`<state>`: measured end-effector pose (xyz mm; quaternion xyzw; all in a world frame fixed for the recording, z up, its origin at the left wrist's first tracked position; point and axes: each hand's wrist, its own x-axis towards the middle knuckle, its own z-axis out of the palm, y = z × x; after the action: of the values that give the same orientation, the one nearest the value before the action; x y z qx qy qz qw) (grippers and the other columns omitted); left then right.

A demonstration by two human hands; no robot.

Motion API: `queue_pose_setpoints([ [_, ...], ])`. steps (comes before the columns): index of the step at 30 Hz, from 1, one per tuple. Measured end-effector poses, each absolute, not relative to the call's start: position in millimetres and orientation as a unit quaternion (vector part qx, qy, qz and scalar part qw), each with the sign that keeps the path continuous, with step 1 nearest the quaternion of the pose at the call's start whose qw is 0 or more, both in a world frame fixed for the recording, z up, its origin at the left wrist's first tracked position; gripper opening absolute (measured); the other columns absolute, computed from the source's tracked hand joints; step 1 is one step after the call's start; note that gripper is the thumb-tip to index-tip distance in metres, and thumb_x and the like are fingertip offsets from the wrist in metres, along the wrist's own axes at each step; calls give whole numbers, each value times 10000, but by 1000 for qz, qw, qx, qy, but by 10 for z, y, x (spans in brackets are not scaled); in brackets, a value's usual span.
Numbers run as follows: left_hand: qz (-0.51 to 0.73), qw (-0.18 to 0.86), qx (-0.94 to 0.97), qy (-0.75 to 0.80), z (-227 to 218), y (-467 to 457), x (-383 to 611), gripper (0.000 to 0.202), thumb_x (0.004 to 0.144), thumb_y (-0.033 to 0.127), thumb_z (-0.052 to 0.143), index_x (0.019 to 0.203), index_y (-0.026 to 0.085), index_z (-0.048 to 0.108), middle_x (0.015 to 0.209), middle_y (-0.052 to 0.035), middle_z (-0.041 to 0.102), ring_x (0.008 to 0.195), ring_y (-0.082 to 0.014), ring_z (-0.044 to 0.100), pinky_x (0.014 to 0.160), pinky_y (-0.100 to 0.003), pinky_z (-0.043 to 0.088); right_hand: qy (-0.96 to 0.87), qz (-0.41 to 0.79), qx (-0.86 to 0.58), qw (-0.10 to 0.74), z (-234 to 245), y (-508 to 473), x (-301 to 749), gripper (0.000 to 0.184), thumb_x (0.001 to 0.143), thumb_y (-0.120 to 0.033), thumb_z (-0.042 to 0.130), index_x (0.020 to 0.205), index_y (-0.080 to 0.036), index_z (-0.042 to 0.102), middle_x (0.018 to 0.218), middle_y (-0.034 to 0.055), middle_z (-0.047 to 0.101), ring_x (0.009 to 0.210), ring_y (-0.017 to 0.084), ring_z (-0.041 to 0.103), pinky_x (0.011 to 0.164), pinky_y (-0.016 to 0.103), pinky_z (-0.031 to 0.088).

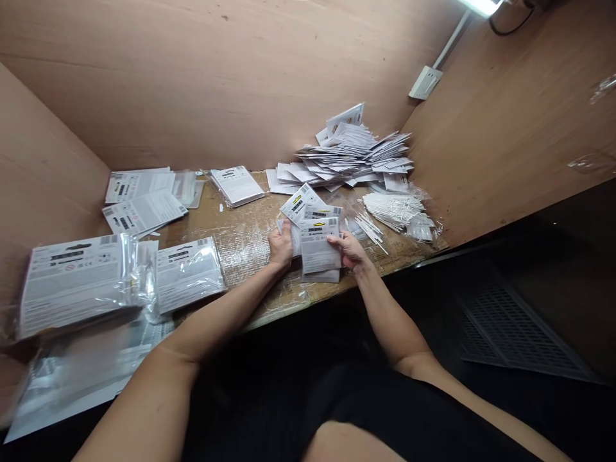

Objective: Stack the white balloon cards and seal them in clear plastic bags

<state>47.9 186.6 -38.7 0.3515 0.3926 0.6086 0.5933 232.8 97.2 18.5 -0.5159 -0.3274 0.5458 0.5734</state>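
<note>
Along the plastic-wrapped workbench [240, 253], printed cards [346, 151] pile against wooden walls [192, 77]

Barcoded white cards [314, 250], print too small to read

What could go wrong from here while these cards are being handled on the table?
The left hand and right hand hold a loose stack of printed cards, fanned unevenly, so cards could slip, perhaps over the nearby table edge. The loose white sticks lie close beside the right hand and might get knocked. The heaped card pile looks unstable and could slide.
</note>
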Motion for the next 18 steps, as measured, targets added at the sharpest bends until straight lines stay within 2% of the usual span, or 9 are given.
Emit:
queue_pose_setpoints([
  [3,580,631,354,375,-391,1912,490,590,781,728,887,810,153,757,747,-55,751,624,-164,665,556,-252,506,-348,510,-531,581,323,1106,2557,515,609,-417,1021,1020,-209,792,1042,99,878,998,338,839,944,502,701],
  [7,509,680,375,372,-393,1956,469,618,740,731,922,766,140,742,680,-64,725,575,-170,661,508,-252,494,-403,529,-566,487,634,1419,2932,555,523,-335,1067,963,-162,774,982,138,865,960,339,828,953,506,689],
  [9,521,677,351,382,-372,1976,462,647,736,774,901,758,153,721,658,-58,724,591,-187,690,518,-258,524,-405,489,-576,515,787,1517,3112,526,573,-295,1048,988,-178,748,960,113,857,986,324,818,982,503,674],
  [12,599,648,288,373,-305,1988,474,628,718,754,916,839,167,731,796,-71,804,771,-228,782,668,-293,628,-377,391,-551,633,866,1505,3229,331,842,-325,892,1090,-228,695,1035,94,847,1115,271,791,1042,461,635],
  [14,633,642,262,344,-254,1960,500,584,677,663,969,910,173,753,954,-88,849,939,-252,811,816,-331,662,-354,403,-526,660,752,1417,3112,281,942,-427,786,1133,-257,669,1101,100,841,1190,273,775,1035,461,644],
  [16,634,659,257,314,-218,1895,526,555,635,570,1002,955,179,772,1061,-105,860,1063,-282,809,924,-373,661,-332,466,-513,640,543,1333,2844,406,884,-554,807,1138,-277,654,1119,94,844,1210,323,777,995,522,684],
  [18,604,691,270,291,-203,1819,532,528,634,518,991,985,180,787,1107,-123,859,1132,-325,801,977,-420,654,-314,504,-506,625,363,1315,2537,551,739,-556,914,1124,-278,635,1095,83,852,1174,362,790,960,568,705],
])
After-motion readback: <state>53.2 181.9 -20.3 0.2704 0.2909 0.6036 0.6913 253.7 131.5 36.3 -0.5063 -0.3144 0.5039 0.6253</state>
